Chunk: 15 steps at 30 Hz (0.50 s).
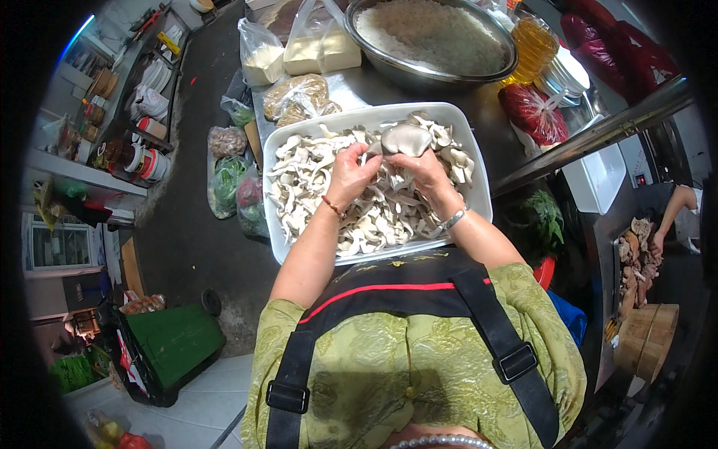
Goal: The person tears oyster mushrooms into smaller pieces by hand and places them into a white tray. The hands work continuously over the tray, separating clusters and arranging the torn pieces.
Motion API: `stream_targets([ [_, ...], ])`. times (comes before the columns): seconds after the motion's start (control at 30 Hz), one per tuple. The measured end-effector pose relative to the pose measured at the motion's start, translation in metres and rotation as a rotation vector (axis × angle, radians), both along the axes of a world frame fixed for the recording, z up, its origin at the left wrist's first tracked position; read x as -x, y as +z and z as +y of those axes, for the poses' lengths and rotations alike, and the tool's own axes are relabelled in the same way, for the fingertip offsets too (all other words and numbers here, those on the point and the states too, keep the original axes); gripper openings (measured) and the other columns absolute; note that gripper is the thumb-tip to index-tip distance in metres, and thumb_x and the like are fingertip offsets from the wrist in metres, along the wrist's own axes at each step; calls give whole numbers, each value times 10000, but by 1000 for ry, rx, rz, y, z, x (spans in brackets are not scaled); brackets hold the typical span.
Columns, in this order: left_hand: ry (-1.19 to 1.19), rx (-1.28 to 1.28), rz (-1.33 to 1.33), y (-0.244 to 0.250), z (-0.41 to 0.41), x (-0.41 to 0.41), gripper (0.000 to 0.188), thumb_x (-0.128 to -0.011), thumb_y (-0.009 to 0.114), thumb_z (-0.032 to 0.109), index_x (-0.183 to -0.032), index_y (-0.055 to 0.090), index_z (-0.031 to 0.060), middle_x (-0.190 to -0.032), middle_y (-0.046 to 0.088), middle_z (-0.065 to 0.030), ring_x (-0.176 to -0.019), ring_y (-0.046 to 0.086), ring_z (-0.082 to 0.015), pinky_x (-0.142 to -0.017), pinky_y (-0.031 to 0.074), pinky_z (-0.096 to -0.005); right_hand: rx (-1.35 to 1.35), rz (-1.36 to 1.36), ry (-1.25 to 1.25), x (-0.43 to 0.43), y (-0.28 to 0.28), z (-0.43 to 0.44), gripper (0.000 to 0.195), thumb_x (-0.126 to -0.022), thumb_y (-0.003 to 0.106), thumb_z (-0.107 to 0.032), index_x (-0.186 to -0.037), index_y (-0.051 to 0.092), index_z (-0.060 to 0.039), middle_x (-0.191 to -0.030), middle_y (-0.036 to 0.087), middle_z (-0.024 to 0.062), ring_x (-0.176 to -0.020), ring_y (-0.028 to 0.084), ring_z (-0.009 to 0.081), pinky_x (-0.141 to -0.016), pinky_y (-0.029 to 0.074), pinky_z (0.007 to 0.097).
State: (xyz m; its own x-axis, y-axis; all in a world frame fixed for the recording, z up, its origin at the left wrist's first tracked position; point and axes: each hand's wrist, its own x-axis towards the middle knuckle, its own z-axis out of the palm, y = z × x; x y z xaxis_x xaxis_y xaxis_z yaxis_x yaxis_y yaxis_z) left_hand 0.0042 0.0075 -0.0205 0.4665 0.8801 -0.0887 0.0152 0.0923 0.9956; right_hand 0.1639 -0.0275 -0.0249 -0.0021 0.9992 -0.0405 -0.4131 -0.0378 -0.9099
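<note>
A white plastic tub in front of me is heaped with torn oyster mushrooms. Over its far half, my right hand grips a large grey oyster mushroom cap, held upright with the broad top facing away from my palm. My left hand pinches a smaller grey mushroom piece at the left edge of that cap. Whether this piece is still joined to the cap I cannot tell. The fingertips of both hands nearly meet, and loose strips lie beneath them.
Beyond the tub stand a steel basin of rice, bagged tofu blocks and an oil bottle. A metal rail slants at right. Bagged vegetables sit left. Another person's hand touches meat at far right.
</note>
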Motion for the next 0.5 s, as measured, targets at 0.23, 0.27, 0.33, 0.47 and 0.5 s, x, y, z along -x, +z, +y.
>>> stream_targets([
  [0.23,-10,-419,101,9,-5,-1,105,-759,576,101,-826,558,22,-665,525,16,-555,468,-32,-492,388,-162,-44,-14,63,-8,4,-4,471,-633,701,-53,-1059,500,-44,-949,553,20,-852,537,110,-752,435,241],
  [0.27,3,-378,88,6,-6,-2,112,-758,565,95,-841,553,21,-665,526,12,-559,471,-37,-500,391,-165,-51,-8,56,-8,1,-4,464,-638,695,-57,-1059,500,-46,-944,553,19,-844,538,111,-744,437,242],
  [0.33,30,-298,64,1,-7,-5,132,-756,543,85,-871,544,20,-666,529,5,-568,477,-49,-516,397,-171,-67,6,42,-5,-3,-4,449,-649,681,-65,-1060,501,-49,-934,553,17,-827,540,112,-729,441,243],
  [0.47,116,108,-330,-2,2,-11,185,-781,477,95,-932,498,-9,-669,539,-38,-534,490,-104,-492,408,-213,50,113,-163,6,-7,-2,319,-675,641,-113,-969,540,-40,-813,560,14,-718,545,124,-650,451,245],
  [0.5,195,139,-380,-1,2,-9,180,-778,466,89,-910,508,-26,-747,566,-77,-578,534,-126,-510,447,-229,52,226,-265,9,8,-4,309,-670,651,-119,-948,550,-28,-785,566,29,-711,551,130,-629,458,261],
])
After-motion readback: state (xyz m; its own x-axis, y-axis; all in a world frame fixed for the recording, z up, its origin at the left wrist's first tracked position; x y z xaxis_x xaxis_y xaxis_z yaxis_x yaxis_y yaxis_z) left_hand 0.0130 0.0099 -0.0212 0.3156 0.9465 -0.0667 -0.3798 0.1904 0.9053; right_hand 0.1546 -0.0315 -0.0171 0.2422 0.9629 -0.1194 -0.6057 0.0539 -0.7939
